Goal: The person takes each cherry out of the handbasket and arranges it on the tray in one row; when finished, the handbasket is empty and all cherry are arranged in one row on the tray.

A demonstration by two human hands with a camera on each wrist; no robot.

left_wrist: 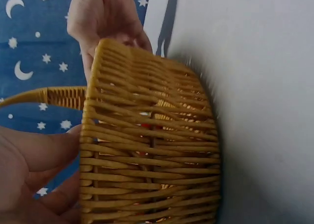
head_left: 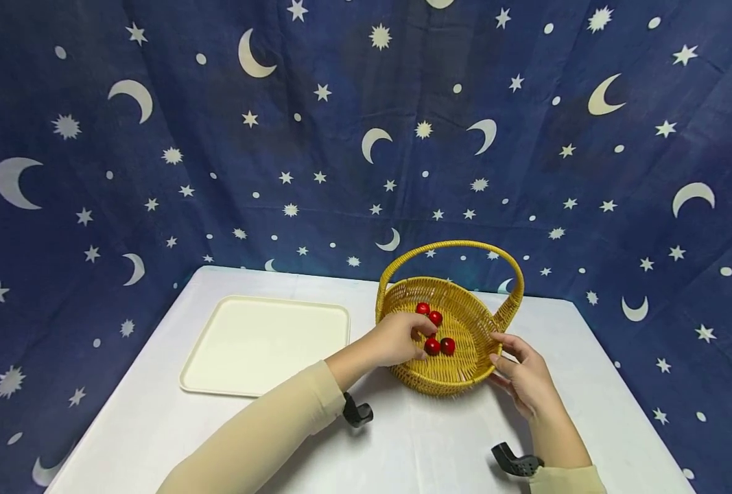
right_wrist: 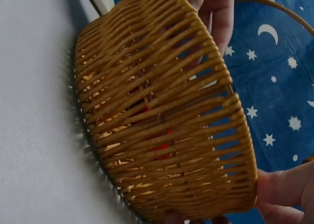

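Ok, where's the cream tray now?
In the head view, the cream tray lies on the left half of the table, left of the wicker basket.

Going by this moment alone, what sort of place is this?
Probably a staged filming spot, indoors: a moon-and-star curtain hangs behind and beside a white table, where a tray and a basket sit.
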